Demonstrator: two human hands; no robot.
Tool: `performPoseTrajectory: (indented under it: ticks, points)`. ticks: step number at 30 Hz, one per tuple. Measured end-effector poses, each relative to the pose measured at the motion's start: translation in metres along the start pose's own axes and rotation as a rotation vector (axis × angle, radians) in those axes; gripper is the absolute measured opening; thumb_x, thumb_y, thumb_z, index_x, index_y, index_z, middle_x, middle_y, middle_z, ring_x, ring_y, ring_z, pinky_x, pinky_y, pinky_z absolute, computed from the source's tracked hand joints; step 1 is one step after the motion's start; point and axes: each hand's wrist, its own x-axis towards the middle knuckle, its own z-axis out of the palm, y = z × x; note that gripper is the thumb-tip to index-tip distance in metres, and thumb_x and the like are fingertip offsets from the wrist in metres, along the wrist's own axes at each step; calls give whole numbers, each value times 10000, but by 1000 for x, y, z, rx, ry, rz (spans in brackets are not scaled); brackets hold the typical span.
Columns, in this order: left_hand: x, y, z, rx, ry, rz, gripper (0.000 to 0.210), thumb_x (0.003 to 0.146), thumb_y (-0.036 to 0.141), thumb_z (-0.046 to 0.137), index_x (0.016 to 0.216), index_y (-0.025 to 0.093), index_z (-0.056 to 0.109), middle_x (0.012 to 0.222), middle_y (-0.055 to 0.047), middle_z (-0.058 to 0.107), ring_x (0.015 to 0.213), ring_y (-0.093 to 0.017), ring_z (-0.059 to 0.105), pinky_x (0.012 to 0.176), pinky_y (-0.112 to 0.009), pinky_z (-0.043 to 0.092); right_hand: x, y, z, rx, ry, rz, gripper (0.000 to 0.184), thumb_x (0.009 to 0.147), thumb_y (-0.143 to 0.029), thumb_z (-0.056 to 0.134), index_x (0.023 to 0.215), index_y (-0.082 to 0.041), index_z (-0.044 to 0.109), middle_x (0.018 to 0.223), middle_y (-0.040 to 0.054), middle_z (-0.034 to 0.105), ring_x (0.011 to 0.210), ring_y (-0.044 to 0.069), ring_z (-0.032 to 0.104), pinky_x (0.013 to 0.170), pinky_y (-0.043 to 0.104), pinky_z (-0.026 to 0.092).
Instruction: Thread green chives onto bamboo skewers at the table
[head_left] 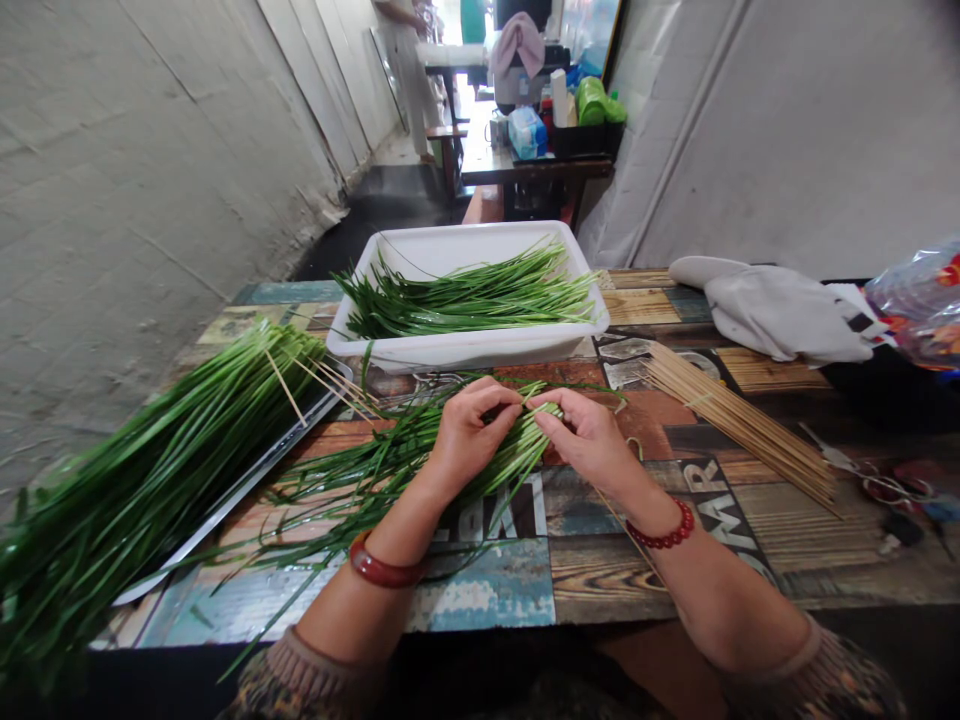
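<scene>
A loose bunch of garlic chives (375, 450) lies on the table in front of me, leaves to the left and pale stem ends to the right. My left hand (478, 428) is closed in a pinch over the stems. From the other side my right hand (581, 432) pinches the pale ends, its fingertips almost meeting the left ones. A thin wooden skewer (628, 530) runs out below my right wrist; whether the fingers grip it is hidden. At left, a large pile of chives (150, 450) rests on a metal tray (247, 485), with several skewers (337, 385) through its stem end.
Behind my hands stands a white plastic tub (465, 350) holding more chives. To the right lie a bundle of wooden skewers (739, 425), scissors (847, 460) and a grey cloth (787, 305). Walls flank the table. Farther back, a person (416, 80) stands by another table (487, 165).
</scene>
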Motion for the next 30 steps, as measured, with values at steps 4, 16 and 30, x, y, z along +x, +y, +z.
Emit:
performPoseTrajectory:
  ticks: [4,16,30]
  points:
    - [-1,0,0,26,-7,24,120,828,150,603,768,179,703,738,-28,634,711,-140,577,670,-248,435,0,2,1,22,-8,16,222,880,-325,551,994,-162,648,777,28,645,644,133,570,575,238,449]
    - [-2,-2,1,0,46,-36,88,834,183,613,787,180,688,762,-28,667,727,-144,590,697,-259,446,-1,1,1,47,-10,-1,311,887,-304,555,1184,-209,570,604,-66,417,488,99,392,458,221,314]
    - [-1,0,1,-38,-93,31,134,846,169,568,780,174,684,743,-31,622,731,-145,576,698,-255,442,2,9,6,-20,62,17,161,852,-304,564,956,-181,575,623,-55,479,519,100,442,483,213,341]
